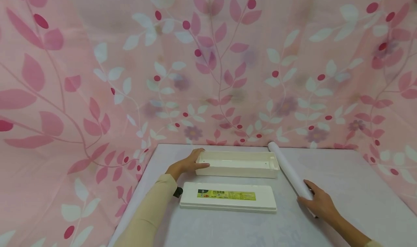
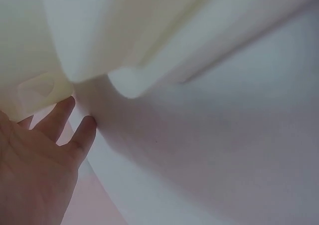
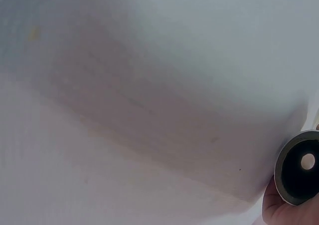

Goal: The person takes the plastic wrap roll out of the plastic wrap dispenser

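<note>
The right hand (image 1: 320, 203) lies over the near end of a white roll (image 1: 288, 169), fingers curled about it; in the right wrist view the thumb side sits under the roll's open dark core (image 3: 299, 167). The roll lies on the table (image 1: 352, 189), slanting from the hand back toward the far right corner of a cream tray (image 1: 238, 164) and reaching just beside it.

The left hand (image 1: 189, 164) rests against the tray's left end, its fingers (image 2: 75, 130) straight and a little spread, the tips touching the end wall rather than gripping it. The tray sits open side up near the back of the table.

In front of it, just apart, lies a flat cream lid (image 1: 228, 197) with a green and yellow label (image 1: 226, 195). A pink leaf-patterned cloth (image 1: 97, 77) hangs behind and to both sides.
</note>
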The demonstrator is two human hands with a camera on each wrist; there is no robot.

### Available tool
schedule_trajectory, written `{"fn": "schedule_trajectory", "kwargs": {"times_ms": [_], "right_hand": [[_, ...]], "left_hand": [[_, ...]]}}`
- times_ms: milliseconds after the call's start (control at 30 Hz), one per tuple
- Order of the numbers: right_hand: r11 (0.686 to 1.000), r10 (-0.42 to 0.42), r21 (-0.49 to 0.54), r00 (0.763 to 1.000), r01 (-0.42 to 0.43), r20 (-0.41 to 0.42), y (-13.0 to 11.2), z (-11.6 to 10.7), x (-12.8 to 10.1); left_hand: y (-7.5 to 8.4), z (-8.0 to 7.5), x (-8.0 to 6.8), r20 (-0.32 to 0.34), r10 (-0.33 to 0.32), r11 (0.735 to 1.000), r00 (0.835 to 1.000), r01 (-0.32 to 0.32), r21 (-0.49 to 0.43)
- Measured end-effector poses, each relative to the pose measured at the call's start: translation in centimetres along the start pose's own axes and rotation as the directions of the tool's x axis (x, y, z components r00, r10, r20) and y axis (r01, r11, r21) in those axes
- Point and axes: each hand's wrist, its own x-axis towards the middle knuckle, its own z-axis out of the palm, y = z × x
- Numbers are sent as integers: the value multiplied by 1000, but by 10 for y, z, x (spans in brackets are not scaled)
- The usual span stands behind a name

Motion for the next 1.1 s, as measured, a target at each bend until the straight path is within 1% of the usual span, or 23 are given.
{"fn": "schedule_trajectory", "kwargs": {"times_ms": [133,233,367,433,600,667,867,1100], "right_hand": [[1000,6,22,1000,-6,15,-1,-2,-2],[1000,-5,27,1000,5,10,-2,-2,-1],[999,-27,22,1000,27,-5,-1,-3,0],[999,-23,34,1000,23,-2,-1,-2,0],[998,-7,55,1000,7,11,0,-1,-2],[998,-15,56,1000,15,6,0,-1,-2],[998,-23,64,1000,23,1,0,-2,-4],[997,-15,71,1000,15,1,1,0,-4]], "left_hand": [[-3,2,1,4,-7,1000,1000,7,-1],[-5,1,2,7,-2,1000,1000,2,2],[-3,-2,2,3,30,1000,1000,-30,8],[-2,-2,3,2,33,999,999,-33,8],[-2,-1,3,13,-7,1000,1000,7,15],[-2,-1,3,10,-7,1000,1000,7,9],[0,-1,3,5,31,999,1000,-31,-19],[0,-1,3,7,49,999,999,-49,-6]]}}
